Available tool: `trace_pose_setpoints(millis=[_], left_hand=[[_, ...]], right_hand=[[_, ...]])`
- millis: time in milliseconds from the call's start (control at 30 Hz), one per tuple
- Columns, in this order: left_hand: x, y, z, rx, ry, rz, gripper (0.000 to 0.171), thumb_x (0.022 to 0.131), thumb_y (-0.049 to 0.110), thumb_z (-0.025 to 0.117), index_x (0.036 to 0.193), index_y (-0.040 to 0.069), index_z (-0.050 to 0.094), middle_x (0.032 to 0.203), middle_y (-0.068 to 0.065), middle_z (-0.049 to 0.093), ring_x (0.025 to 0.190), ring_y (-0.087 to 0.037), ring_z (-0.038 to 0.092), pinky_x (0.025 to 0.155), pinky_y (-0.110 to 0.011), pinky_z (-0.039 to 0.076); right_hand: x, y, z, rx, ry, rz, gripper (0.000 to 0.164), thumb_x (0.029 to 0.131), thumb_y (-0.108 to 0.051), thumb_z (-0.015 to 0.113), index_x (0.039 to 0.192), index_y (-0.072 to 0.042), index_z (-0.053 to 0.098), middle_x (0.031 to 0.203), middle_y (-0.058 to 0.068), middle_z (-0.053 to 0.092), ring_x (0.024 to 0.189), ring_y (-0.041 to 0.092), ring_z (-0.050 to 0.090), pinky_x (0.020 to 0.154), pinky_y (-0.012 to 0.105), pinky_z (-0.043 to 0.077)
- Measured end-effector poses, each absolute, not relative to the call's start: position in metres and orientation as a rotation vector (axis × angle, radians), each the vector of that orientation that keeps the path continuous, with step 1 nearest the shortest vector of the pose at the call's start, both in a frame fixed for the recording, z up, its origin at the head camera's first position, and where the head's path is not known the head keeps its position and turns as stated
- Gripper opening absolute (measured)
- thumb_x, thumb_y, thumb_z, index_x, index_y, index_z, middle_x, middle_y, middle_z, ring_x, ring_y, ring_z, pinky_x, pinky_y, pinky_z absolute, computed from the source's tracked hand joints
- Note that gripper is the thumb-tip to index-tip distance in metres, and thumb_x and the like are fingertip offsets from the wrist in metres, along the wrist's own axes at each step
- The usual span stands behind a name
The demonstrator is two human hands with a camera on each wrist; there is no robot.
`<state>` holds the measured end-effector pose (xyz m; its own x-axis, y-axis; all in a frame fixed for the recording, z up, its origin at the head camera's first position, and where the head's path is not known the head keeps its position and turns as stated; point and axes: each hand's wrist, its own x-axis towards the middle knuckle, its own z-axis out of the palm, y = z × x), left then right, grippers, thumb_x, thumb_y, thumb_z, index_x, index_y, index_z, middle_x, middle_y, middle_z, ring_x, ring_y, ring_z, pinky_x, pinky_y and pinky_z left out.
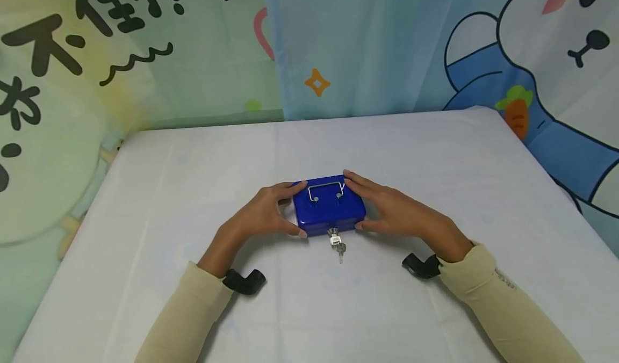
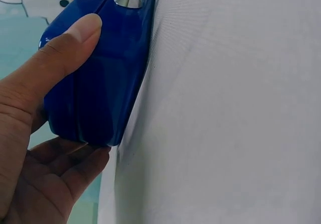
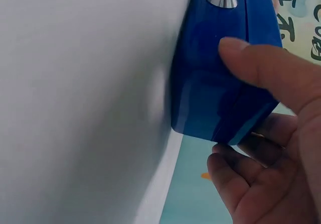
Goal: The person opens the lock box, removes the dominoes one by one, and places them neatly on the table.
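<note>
A blue metal cash box with a thin wire handle on its lid sits on the white-covered table, lid down flat. Keys hang from the lock on its front side. My left hand grips the box's left end, thumb on the front face and fingers toward the back. At the other end my right hand holds it the same way. In the left wrist view the thumb presses near the seam; the right wrist view shows the other thumb on the front too.
The white tablecloth spreads around the box. Behind the table hangs a printed curtain with cartoon figures and lettering. Black wrist straps stick out at both beige sleeves.
</note>
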<state>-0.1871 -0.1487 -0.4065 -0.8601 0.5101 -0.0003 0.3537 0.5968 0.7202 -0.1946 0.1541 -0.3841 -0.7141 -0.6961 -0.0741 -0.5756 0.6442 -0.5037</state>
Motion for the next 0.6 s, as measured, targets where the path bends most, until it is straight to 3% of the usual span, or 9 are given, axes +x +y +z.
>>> trace_pose_setpoints(millis=[433, 600], left_hand=[[-0.1896, -0.1519, -0.4088, 0.702, 2.413, 1.360, 0.097, 0.064, 0.021, 0.093, 0.147, 0.013, 0.042, 0.150, -0.009, 0.040, 0.130, -0.026, 0.046, 0.102, -0.032, 0.042], [-0.1890, -0.1534, -0.4098, 0.735, 2.370, 1.425, 0.096, 0.065, 0.015, 0.092, 0.147, 0.009, 0.043, 0.150, -0.011, 0.039, 0.134, -0.026, 0.041, 0.104, -0.034, 0.039]], right_hand=[[-0.1923, 0.1581, -0.3802, -1.059, 2.580, -0.693, 0.084, 0.089, -0.025, 0.072, 0.154, -0.008, 0.023, 0.162, -0.002, 0.007, 0.145, 0.027, 0.016, 0.111, 0.050, 0.026], [-0.1929, 0.1582, -0.3821, -1.077, 2.559, -0.730, 0.083, 0.090, -0.026, 0.071, 0.154, -0.008, 0.022, 0.162, 0.002, 0.008, 0.145, 0.027, 0.015, 0.111, 0.051, 0.026]])
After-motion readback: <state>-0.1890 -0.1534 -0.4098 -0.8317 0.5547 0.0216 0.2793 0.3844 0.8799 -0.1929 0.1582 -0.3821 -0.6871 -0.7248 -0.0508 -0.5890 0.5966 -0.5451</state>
